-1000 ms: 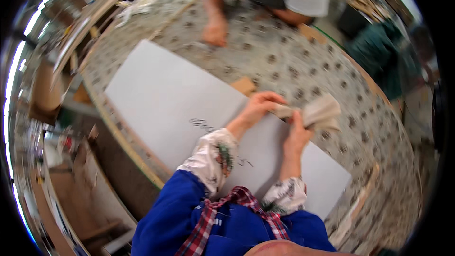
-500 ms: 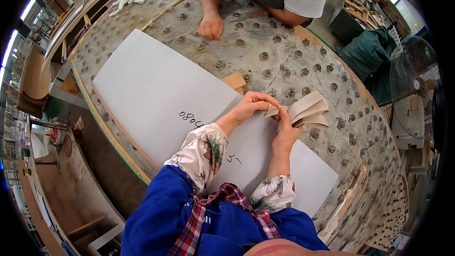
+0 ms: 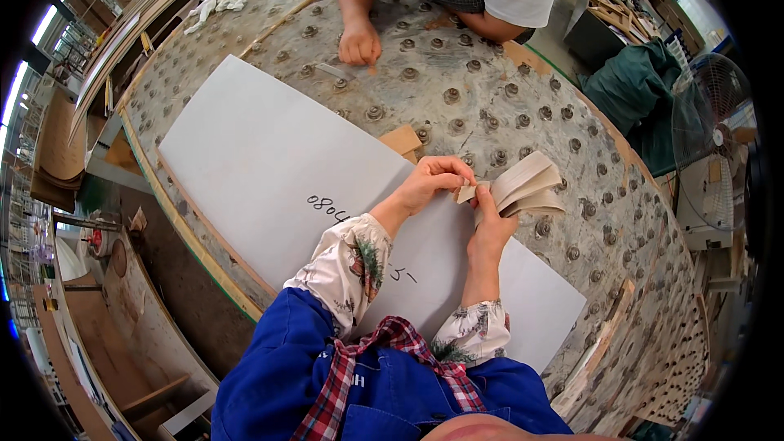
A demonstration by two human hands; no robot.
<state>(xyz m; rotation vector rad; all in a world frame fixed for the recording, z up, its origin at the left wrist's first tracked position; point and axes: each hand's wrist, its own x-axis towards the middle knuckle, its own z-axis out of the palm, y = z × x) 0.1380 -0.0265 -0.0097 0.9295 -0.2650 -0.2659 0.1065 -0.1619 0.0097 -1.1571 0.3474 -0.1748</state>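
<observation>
A bundle of thin beige strips (image 3: pixel 529 186), paper or veneer by the look of it, fans out to the right over the table. My right hand (image 3: pixel 492 233) is closed round it near its narrow end. At that end my left hand (image 3: pixel 437 184) pinches a short beige tip between thumb and fingers, just left of the right thumb. Both hands are above a large pale grey-white panel (image 3: pixel 269 147), which has dark handwritten marks and lies flat under my forearms. A small wooden block (image 3: pixel 400 140) juts out past the panel's far edge.
The worktable (image 3: pixel 523 102) is studded with metal ball rollers. Across it a co-worker's hand (image 3: pixel 359 43) rests near a thin flat strip (image 3: pixel 332 71). White gloves (image 3: pixel 224 2) lie far left. A wooden strip (image 3: pixel 600 347) lies at right; a fan (image 3: pixel 714 106) stands beyond.
My left fingers have shifted slightly at the narrow end, and more of the beige tip shows between the hands. The bundle stays in my right hand.
</observation>
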